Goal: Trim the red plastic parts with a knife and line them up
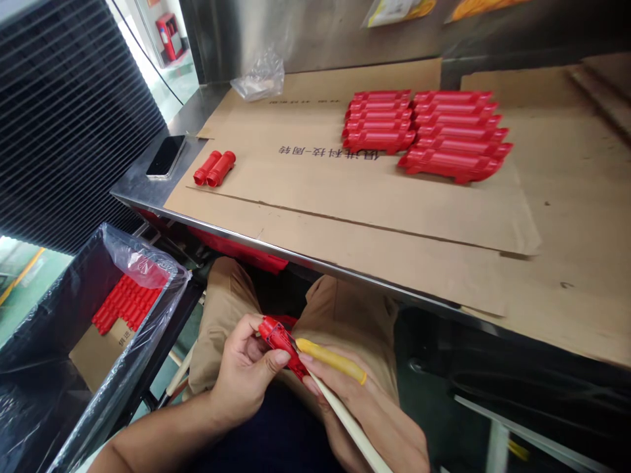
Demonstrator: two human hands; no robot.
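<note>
A worker's right hand (362,394), one finger in a yellow sleeve (332,361), closes around a pale stick (348,417), fingertips against a red part (276,336) that the left hand (246,371) clamps between thumb and fingers, over tan trousers (350,315). Beyond, on cardboard (345,194), two red pieces (223,169) lie side by side at left, near a phone (165,156); two rows (456,161) of red parts fill the far right. At left, a lined bin (44,322) holds more.

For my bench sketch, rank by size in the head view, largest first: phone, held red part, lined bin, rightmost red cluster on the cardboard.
1. Lined bin
2. Rightmost red cluster
3. Phone and held red part: too alike to rank; the part looks nearer the camera.
</note>
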